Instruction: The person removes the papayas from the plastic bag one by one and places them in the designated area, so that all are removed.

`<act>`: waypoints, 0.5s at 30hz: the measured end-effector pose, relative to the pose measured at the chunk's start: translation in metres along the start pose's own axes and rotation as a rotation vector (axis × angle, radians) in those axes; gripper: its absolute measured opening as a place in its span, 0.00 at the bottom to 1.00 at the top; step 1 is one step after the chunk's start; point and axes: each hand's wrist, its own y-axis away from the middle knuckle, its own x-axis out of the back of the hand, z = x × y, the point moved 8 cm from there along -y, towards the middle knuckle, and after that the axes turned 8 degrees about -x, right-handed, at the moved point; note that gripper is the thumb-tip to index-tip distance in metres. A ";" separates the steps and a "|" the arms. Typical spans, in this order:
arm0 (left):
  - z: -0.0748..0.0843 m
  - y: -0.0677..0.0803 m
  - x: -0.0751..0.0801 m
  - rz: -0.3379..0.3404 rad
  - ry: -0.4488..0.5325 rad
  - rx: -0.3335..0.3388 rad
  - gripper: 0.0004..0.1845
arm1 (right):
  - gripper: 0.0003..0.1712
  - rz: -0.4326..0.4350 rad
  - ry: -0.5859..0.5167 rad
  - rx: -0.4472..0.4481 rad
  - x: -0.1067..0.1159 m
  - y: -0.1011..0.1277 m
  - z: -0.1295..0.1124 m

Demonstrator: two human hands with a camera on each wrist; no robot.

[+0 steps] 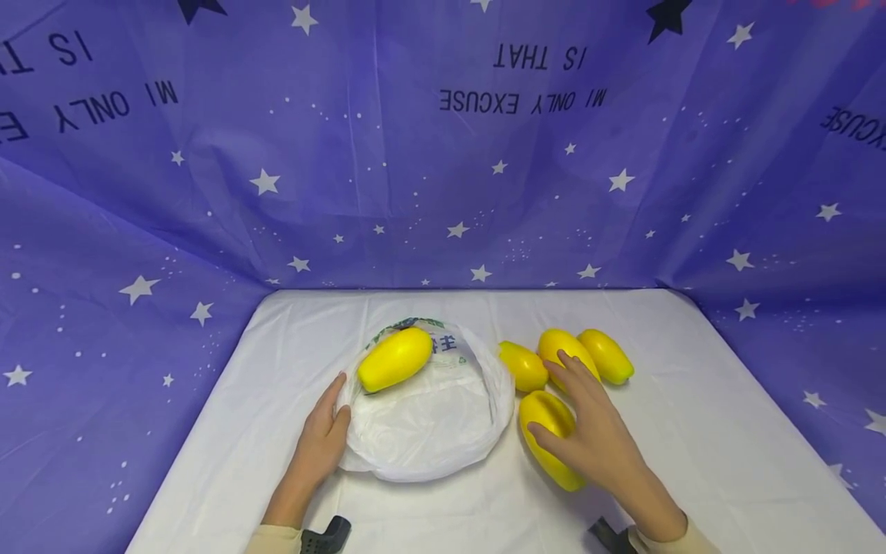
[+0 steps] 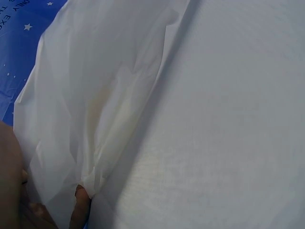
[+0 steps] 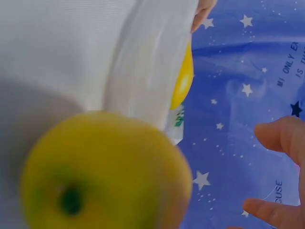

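Note:
A white plastic bag [image 1: 429,450] stands on the table with its mouth spread wide. One yellow papaya [image 1: 394,359] lies at its far left, inside the rim. My left hand [image 1: 323,431] holds the bag's left edge; in the left wrist view a fingertip [image 2: 81,205] presses against gathered plastic. To the right of the bag, my right hand [image 1: 598,435] hovers with fingers spread over the nearest papaya [image 1: 547,442]. That papaya's stem end [image 3: 71,198] fills the lower left of the right wrist view, apart from the fingers [image 3: 276,136].
Behind the right hand lie three more papayas: one beside the bag [image 1: 524,368], a middle one [image 1: 564,350] partly covered by fingers, and an outer one [image 1: 607,358]. A white cloth covers the table [image 1: 706,431]. Purple star-printed sheeting [image 1: 429,192] rises at the back and sides.

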 end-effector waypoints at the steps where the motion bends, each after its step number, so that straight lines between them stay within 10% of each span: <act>1: 0.000 0.000 0.000 -0.001 -0.001 0.000 0.29 | 0.52 -0.001 -0.003 0.005 0.000 -0.002 -0.004; 15: -0.001 0.001 0.000 -0.003 0.001 -0.013 0.29 | 0.51 0.018 -0.056 0.100 0.009 -0.022 -0.065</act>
